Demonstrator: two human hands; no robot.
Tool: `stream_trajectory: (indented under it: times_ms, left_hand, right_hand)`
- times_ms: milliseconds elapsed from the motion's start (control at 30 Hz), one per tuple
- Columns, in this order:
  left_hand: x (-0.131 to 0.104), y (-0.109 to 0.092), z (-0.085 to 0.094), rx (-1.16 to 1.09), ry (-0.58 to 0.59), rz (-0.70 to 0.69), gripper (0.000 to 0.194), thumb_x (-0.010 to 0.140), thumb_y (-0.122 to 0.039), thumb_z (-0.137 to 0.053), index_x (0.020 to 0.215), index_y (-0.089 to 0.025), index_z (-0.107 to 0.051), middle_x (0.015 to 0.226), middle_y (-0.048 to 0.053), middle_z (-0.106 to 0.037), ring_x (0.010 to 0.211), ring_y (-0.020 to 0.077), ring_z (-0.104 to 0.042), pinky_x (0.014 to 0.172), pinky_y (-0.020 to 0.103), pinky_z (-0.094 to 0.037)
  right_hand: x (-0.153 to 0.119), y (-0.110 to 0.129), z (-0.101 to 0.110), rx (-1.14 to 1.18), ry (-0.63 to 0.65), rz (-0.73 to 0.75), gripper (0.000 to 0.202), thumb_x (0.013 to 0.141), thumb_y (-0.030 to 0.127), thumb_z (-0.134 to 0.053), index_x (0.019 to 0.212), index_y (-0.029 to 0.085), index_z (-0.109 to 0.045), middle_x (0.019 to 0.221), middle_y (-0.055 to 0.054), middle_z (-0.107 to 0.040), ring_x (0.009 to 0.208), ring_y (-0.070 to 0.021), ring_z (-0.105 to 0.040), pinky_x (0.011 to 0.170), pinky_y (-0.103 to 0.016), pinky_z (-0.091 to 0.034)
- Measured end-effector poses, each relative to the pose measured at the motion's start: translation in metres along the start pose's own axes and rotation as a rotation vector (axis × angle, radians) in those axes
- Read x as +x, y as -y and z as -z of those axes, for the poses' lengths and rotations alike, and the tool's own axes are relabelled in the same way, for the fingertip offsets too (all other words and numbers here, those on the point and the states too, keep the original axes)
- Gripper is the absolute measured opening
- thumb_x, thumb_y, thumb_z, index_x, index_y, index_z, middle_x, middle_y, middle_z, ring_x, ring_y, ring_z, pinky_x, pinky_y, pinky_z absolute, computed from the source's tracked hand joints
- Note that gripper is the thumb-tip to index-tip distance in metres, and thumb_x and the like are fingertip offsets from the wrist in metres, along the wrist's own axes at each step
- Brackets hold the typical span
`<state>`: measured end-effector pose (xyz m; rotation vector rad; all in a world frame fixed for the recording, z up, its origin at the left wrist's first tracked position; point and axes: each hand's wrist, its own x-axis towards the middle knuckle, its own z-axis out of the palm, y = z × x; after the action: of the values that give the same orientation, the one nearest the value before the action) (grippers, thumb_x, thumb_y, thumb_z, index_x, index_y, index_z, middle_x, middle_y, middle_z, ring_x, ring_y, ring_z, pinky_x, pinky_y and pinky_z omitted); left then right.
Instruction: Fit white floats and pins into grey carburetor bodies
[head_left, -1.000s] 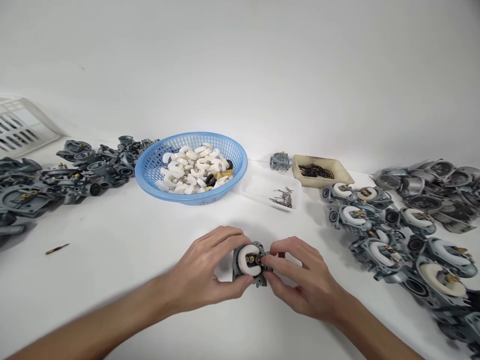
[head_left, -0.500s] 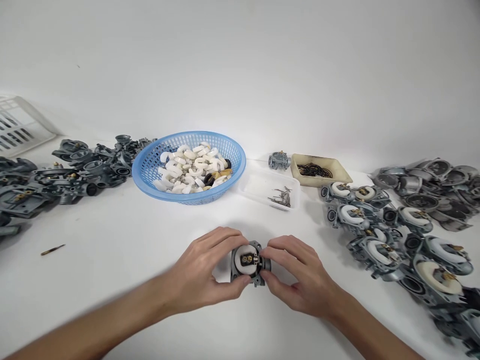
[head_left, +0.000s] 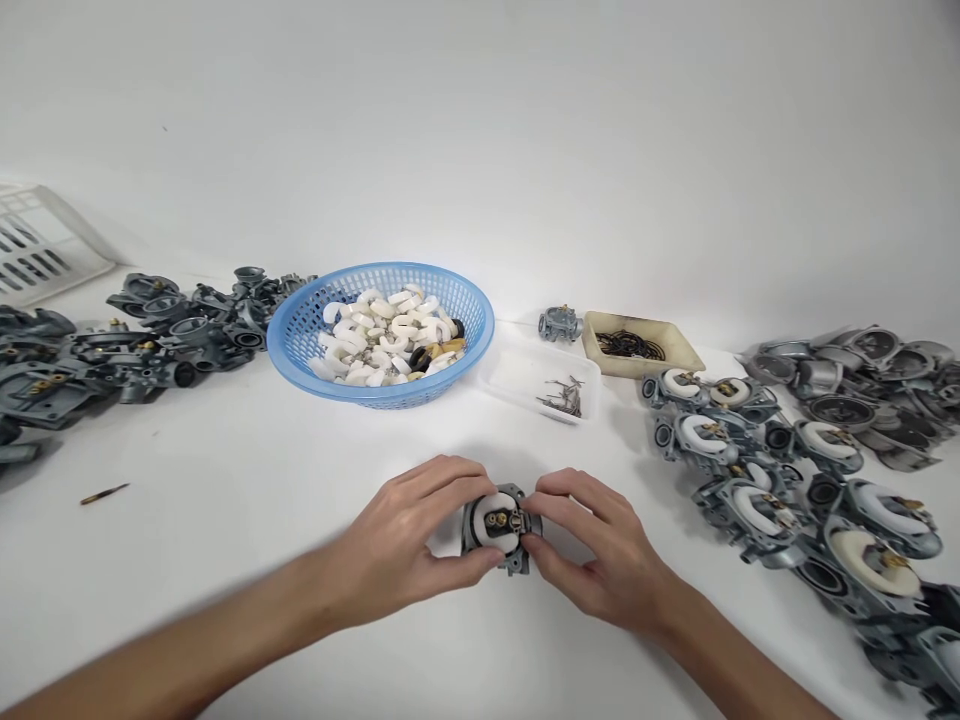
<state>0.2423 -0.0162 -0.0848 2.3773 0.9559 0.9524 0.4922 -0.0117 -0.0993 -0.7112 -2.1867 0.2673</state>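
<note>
A grey metal carburetor body [head_left: 514, 562] lies on the white table in front of me, its open side up. Set in it is a white C-shaped float [head_left: 485, 520], with brass parts at its centre. From the left, the thumb and fingers of my left hand [head_left: 420, 530] grip the float and the body's edge. My right hand [head_left: 600, 550] pinches at the right side, by the float's hinge; its fingertips hide whatever small part may be between them.
Behind stand a blue basket [head_left: 281, 355] of white floats, a clear tray [head_left: 517, 375] with thin pins and a cream box [head_left: 682, 350] of black rings. Carburetor bodies [head_left: 202, 345] lie left, float-fitted ones [head_left: 757, 510] right, beside metal bowls [head_left: 840, 410]. A thin brass tool [head_left: 105, 494] lies left.
The white float has shifted slightly to the right on the body, toward the hinge side. Both hands keep their hold, and my right fingertips have moved only a little.
</note>
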Motion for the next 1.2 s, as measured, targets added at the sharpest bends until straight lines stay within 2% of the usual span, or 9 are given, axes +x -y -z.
stream_trajectory:
  times_ms: [433,667,1200]
  left_hand:
    - [0.0022,-0.0010,0.0009,0.032,0.025,0.002,0.033,0.089,-0.028,-0.073,0.120,-0.022,-0.063,0.111,0.008,-0.073,0.100,0.0229,-0.071,0.089,0.034,-0.060]
    - [0.0033,-0.0003,0.0030,0.095,0.055,-0.033,0.031,0.090,-0.029,-0.071,0.119,-0.020,-0.063,0.106,0.008,-0.073,0.097,0.0240,-0.071,0.087,0.036,-0.060]
    - [0.0024,0.0014,0.0024,0.104,0.057,-0.046,0.033,0.094,-0.033,-0.070,0.122,-0.020,-0.060,0.109,0.009,-0.073,0.099,0.0242,-0.071,0.088,0.037,-0.058]
  right_hand:
    - [0.0022,0.0037,-0.0011,0.083,-0.005,-0.031,0.024,0.093,0.011,-0.060,0.115,0.020,-0.061,0.095,-0.007,-0.067,0.079,-0.0181,-0.063,0.067,-0.031,-0.056]
    - [-0.0007,0.0040,-0.0008,0.005,0.059,0.010,0.017,0.096,0.008,-0.057,0.107,0.020,-0.062,0.092,-0.006,-0.063,0.073,-0.0149,-0.058,0.063,-0.029,-0.050]
    - [-0.0009,0.0059,0.0022,0.010,0.047,0.015,0.018,0.094,0.005,-0.058,0.105,0.018,-0.064,0.091,-0.006,-0.063,0.070,-0.0140,-0.057,0.063,-0.029,-0.049]
